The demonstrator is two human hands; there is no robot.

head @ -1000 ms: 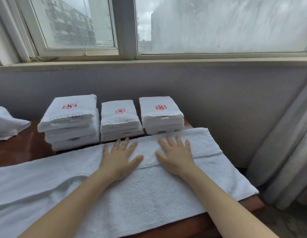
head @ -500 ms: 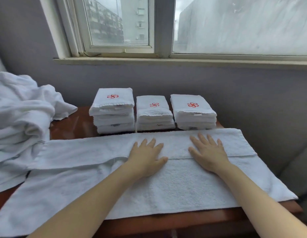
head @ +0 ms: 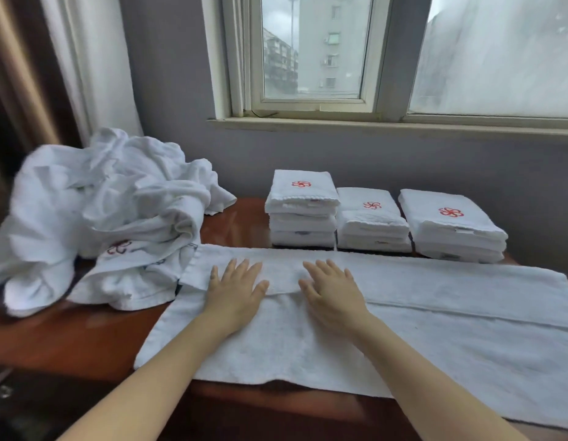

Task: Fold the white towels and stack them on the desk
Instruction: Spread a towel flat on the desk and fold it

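A long white towel [head: 435,329] lies across the brown desk [head: 85,338], its far edge folded over towards me. My left hand [head: 236,291] and my right hand [head: 332,292] rest flat on it near its left end, fingers spread, holding nothing. Behind the towel stand three stacks of folded white towels with red flower emblems: a left stack [head: 301,211], a middle stack [head: 371,222] and a right stack [head: 451,229]. A heap of unfolded white towels [head: 101,218] lies at the desk's left.
A grey wall and a window sill [head: 371,124] run behind the desk. A white curtain [head: 95,65] hangs at the far left. The towel's near edge hangs slightly over the desk's front edge.
Both hands have slid left along the towel, from its right half to near its left end. The view has turned left, bringing the unfolded heap fully into sight.
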